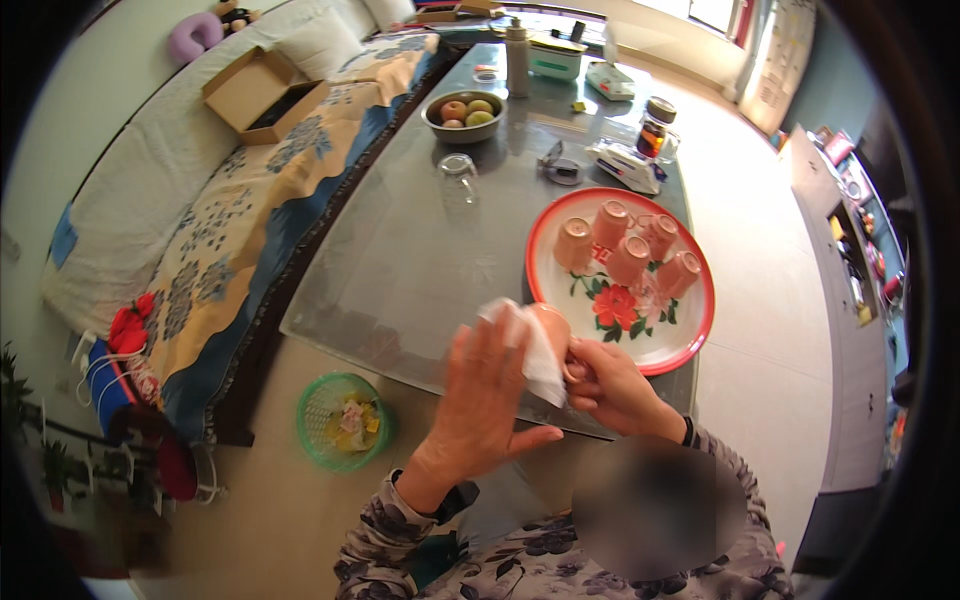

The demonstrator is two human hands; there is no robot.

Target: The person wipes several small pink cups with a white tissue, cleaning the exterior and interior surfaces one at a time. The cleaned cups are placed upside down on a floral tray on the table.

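Note:
In the head view my right hand (619,386) grips a pinkish-orange mug (552,327) by its handle, above the near edge of the glass-topped table. My left hand (484,397) presses a white wipe (541,367) against the mug's side, with the fingers stretched flat and the thumb apart. The wipe covers much of the mug, so its mouth is hidden. Just beyond my right hand lies a round red-rimmed tray (534,264) with a printed flower pattern. Several pink mugs (628,259) stand upside down on it.
Farther along the table (375,285) are a glass tumbler (458,180), a metal bowl (463,133) of fruit, a wipes packet (628,166), a lidded jar (655,127) and a bottle (517,60). A green wastebasket (311,442) stands on the floor at left, near a covered sofa (247,217).

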